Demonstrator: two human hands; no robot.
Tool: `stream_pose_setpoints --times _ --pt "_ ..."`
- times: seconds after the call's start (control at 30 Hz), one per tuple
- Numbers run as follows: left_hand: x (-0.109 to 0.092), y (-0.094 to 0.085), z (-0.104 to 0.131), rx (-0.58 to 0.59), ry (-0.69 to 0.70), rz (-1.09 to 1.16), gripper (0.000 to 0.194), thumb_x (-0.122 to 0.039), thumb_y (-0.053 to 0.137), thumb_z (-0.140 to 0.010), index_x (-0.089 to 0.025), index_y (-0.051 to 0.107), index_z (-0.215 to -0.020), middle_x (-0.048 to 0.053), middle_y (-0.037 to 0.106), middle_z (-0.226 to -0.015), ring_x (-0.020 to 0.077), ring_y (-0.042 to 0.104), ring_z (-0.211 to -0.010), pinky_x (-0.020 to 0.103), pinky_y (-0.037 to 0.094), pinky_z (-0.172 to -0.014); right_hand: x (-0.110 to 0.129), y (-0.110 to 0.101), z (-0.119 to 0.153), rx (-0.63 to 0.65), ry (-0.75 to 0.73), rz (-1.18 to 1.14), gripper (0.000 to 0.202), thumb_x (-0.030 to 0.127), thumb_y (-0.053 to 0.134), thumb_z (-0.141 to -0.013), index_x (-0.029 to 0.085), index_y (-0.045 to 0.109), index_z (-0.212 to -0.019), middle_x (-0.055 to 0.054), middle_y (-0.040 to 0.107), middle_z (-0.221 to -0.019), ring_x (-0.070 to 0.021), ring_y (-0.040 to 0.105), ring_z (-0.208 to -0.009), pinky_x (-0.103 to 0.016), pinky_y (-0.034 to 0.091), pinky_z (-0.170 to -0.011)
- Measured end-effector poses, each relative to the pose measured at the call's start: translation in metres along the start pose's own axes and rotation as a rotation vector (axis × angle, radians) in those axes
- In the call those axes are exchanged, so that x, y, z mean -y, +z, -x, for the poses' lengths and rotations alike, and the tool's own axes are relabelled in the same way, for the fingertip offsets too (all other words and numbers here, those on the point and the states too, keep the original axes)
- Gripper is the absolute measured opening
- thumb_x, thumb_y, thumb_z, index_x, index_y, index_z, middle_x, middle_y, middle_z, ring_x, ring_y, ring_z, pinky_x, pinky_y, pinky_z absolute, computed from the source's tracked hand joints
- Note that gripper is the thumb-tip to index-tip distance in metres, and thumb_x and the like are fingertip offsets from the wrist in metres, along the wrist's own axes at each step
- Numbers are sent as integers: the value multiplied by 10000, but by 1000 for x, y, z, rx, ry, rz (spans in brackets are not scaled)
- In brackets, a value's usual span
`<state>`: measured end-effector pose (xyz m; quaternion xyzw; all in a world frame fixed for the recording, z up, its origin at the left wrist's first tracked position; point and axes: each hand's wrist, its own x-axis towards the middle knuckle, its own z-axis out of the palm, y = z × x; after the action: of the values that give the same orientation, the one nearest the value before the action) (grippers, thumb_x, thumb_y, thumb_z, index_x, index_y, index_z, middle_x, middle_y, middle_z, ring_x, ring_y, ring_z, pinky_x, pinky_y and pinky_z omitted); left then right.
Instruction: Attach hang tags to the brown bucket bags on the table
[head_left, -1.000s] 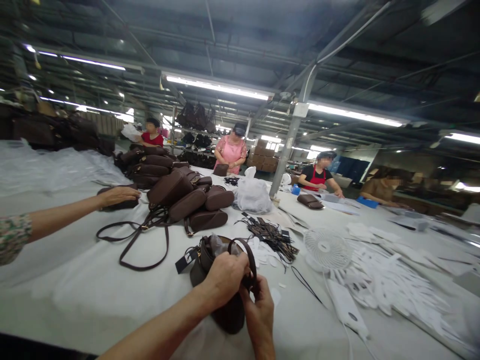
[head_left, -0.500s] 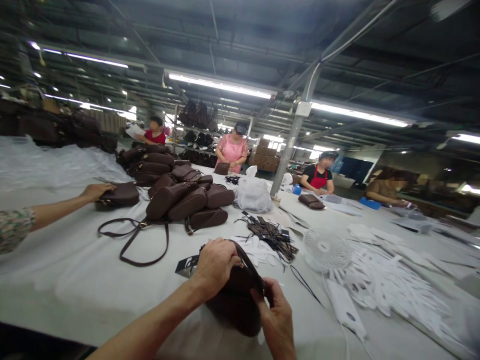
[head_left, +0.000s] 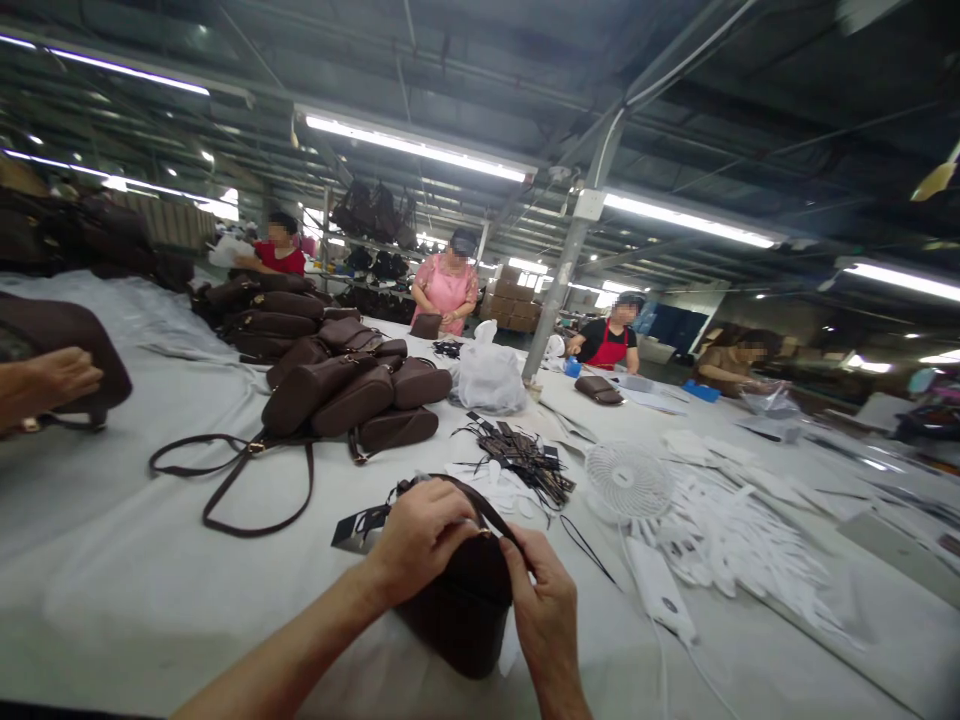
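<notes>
The pale stuffing visible a second ago in our dark brown bag (head_left: 457, 625) is now out of sight, so we judge its top nearly closed. It sits on the white table (head_left: 150, 590) before us, our left hand (head_left: 420, 535) pinching the top near a metal fitting (head_left: 484, 533), our right hand (head_left: 544, 580) gripping the strap (head_left: 484, 503)'s near end.

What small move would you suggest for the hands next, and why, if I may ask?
Perhaps steady the strap with the right hand while the left hand adjusts the metal fitting: the right hand touches the strap, and the fitting shows between the hands, at the top of the bag.
</notes>
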<state>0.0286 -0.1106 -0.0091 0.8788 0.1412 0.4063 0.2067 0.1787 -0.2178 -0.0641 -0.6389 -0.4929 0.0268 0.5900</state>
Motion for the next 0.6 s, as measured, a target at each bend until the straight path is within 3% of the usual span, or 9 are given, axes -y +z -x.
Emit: stream_pose_setpoints --times 0.1,0.17,0.27,0.37,0.47,0.6 --pt "11 -23 -13 -5 -76 120 243 -197 453 -928 -170 632 -1090 67 621 -1100 176 543 -1041 290 403 -951 -3 -2 -1 -15 -77 45 255 362 521 -913 226 707 -1021 -63 683 -987 -221 621 -941 -329 475 -851" --pt "26 -35 -26 212 -129 225 306 -190 457 -914 -166 629 -1167 72 627 -1158 185 547 -1084 293 403 -979 -6 -2 -1 -45 -143 89 267 346 514 -919 212 702 -1054 -71 681 -999 -219 624 -944 -330 481 -848" --pt "53 -43 -43 635 -153 481 273 -175 546 -853 -156 691 -1084 49 682 -1064 180 595 -996 249 440 -913 -8 1 -2 -122 -217 181 283 328 504 -928 194 693 -1092 -71 675 -986 -201 632 -908 -308 490 -804" --pt "70 -44 -49 821 -148 625 232 -167 637 -779 -154 715 -997 17 695 -939 157 606 -877 206 456 -817 -10 4 -1 -179 -263 255 296 311 497 -940 171 680 -1126 -68 655 -951 -178 625 -866 -276 484 -767" --pt "70 -41 -46 764 -95 525 155 -129 662 -747 -148 710 -893 -3 674 -802 135 588 -768 181 437 -712 -10 7 1 -200 -285 287 304 295 480 -955 156 663 -1154 -69 639 -937 -169 617 -857 -264 477 -764" --pt "58 -37 -39 418 25 -10 41 -126 628 -806 -143 665 -802 12 636 -749 139 562 -717 207 372 -634 -11 13 5 -92 -289 281 359 351 525 -938 170 588 -1242 -85 625 -1055 -199 605 -977 -290 482 -836"
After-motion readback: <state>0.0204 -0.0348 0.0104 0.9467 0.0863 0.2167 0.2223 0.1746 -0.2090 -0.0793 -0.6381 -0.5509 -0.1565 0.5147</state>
